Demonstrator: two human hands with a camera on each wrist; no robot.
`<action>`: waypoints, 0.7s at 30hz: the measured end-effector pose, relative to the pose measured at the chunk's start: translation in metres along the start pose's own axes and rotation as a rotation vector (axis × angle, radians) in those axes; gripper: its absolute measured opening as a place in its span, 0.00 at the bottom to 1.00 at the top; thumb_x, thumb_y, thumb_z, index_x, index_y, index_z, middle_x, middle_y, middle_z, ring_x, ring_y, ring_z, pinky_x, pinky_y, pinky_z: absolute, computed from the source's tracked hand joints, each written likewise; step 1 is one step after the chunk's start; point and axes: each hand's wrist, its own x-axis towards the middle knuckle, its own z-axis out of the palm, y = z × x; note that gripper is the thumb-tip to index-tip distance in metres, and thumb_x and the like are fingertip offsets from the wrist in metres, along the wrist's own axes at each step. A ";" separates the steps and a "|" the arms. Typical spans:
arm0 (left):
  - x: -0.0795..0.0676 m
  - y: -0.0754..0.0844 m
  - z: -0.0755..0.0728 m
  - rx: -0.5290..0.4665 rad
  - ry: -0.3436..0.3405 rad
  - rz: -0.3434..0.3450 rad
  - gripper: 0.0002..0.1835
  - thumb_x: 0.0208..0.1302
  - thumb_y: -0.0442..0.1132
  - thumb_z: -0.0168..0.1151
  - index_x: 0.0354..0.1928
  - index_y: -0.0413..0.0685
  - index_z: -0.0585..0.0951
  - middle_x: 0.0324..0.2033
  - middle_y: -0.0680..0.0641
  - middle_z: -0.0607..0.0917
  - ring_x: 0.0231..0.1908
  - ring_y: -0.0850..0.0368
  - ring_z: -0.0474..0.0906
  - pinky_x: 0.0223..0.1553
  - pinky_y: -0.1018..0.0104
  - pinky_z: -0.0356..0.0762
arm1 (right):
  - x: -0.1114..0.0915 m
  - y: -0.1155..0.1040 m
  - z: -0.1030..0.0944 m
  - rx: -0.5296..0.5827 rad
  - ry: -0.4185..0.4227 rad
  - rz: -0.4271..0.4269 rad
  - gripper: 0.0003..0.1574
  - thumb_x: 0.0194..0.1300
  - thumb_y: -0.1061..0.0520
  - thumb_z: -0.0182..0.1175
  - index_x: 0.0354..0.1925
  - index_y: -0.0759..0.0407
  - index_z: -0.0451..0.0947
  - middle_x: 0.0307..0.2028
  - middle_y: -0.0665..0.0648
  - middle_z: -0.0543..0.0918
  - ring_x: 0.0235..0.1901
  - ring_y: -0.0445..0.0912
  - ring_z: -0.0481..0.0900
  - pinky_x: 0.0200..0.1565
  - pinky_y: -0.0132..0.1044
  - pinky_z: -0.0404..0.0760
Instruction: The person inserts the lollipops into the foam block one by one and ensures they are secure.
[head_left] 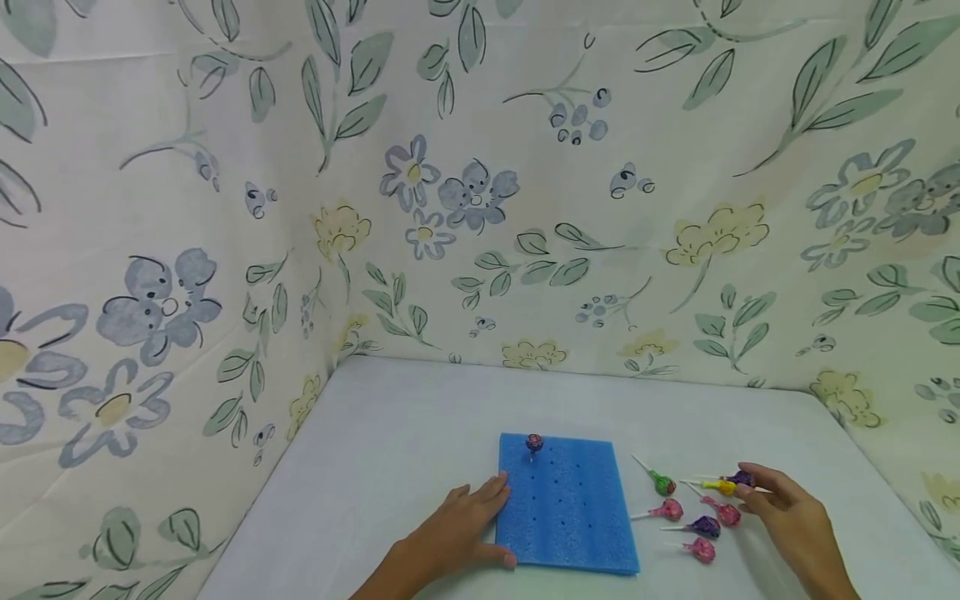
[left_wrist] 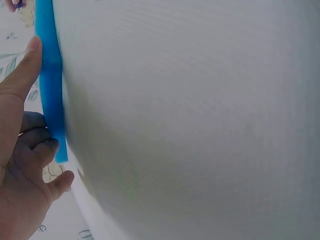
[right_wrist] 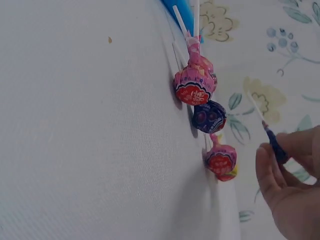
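I have the left hand (head_left: 461,525) laid against the left side of the blue foam block (head_left: 566,537) with its fingers outstretched, while the right hand (head_left: 787,510), well apart from it, pinches a purple lollipop (right_wrist: 275,143) by its wrapped head over the right part of the table (head_left: 390,433). To do this pick-up well, I'd leave the stick jutting free of my fingertips, lift straight up so the yellow lollipop (head_left: 725,487) just beside it isn't dragged along, and press the foam only enough to steady it
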 end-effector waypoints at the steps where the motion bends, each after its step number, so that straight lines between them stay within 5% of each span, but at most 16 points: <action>1: 0.000 0.000 0.000 -0.001 -0.001 0.000 0.54 0.61 0.74 0.64 0.81 0.48 0.66 0.82 0.49 0.61 0.81 0.55 0.59 0.74 0.40 0.68 | 0.000 -0.001 0.000 0.001 0.012 0.008 0.30 0.80 0.52 0.61 0.71 0.67 0.73 0.58 0.72 0.84 0.34 0.28 0.84 0.36 0.23 0.84; 8: 0.000 -0.001 0.002 0.000 0.005 0.006 0.54 0.62 0.74 0.64 0.81 0.47 0.67 0.82 0.49 0.62 0.81 0.55 0.59 0.74 0.39 0.68 | -0.003 -0.008 0.003 0.070 0.113 0.080 0.33 0.72 0.52 0.71 0.69 0.61 0.76 0.52 0.52 0.85 0.36 0.22 0.76 0.36 0.18 0.81; 13: -0.001 -0.001 0.001 0.005 0.003 0.001 0.54 0.62 0.74 0.64 0.81 0.48 0.66 0.82 0.50 0.61 0.81 0.55 0.59 0.74 0.40 0.67 | -0.008 -0.015 0.007 0.078 0.164 0.021 0.33 0.71 0.55 0.72 0.69 0.62 0.77 0.44 0.36 0.85 0.36 0.21 0.77 0.36 0.16 0.78; 18: -0.001 0.000 0.001 -0.005 -0.006 -0.012 0.54 0.61 0.74 0.64 0.81 0.49 0.66 0.83 0.50 0.61 0.81 0.55 0.58 0.75 0.40 0.67 | -0.011 -0.022 0.009 0.083 0.149 -0.006 0.34 0.75 0.50 0.68 0.74 0.57 0.74 0.39 0.41 0.91 0.34 0.32 0.85 0.35 0.23 0.83; 21: -0.001 -0.001 0.001 -0.009 -0.007 -0.013 0.54 0.62 0.74 0.64 0.81 0.49 0.66 0.83 0.50 0.61 0.81 0.55 0.58 0.75 0.39 0.66 | -0.011 -0.024 0.011 0.112 0.118 -0.001 0.39 0.75 0.51 0.68 0.77 0.56 0.70 0.40 0.45 0.93 0.35 0.30 0.85 0.37 0.20 0.82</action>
